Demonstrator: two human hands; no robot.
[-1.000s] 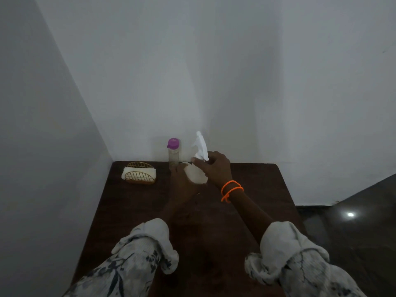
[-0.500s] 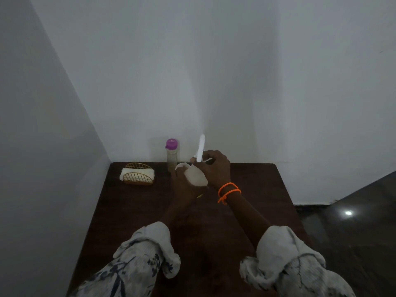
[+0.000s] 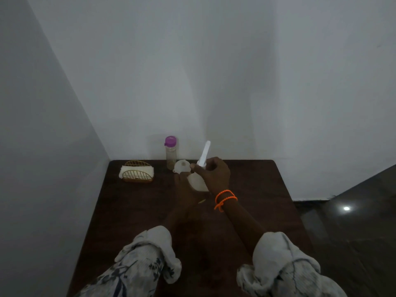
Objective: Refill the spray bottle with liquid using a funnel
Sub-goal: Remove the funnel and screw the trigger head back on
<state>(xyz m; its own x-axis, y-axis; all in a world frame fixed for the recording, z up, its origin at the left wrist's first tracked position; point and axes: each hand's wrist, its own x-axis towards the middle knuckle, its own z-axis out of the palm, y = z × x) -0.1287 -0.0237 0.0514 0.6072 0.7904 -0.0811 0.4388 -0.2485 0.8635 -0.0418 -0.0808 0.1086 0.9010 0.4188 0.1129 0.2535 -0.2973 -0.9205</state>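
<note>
Seen from the head camera, the spray bottle (image 3: pixel 198 182) is held above the far middle of the dark bench (image 3: pixel 257 189), tilted, with its white body in the left hand (image 3: pixel 186 189), whose fingers wrap the lower part from underneath, likely to keep it from turning. The right hand (image 3: pixel 211 174) is curled round the neck at the base of the spray head (image 3: pixel 204 154), which stands nearly upright above the knuckles; this looks like the grip for unscrewing the top so the bottle can be opened. The funnel (image 3: pixel 182 166) lies on the bench just behind the hands, close by for the next step, and the bottle with the purple cap (image 3: pixel 171 153) stands beside it near the wall, probably the liquid to pour. A wire basket (image 3: pixel 137 174) holding a folded cloth (image 3: pixel 128 169) sits off to the left, well apart. Against the frames from a second and half a second ago, the spray head has turned from side-on to edge-on, the grip on the neck has shifted round with it, and the funnel, hidden behind the hands before, now shows clear of them.
</note>
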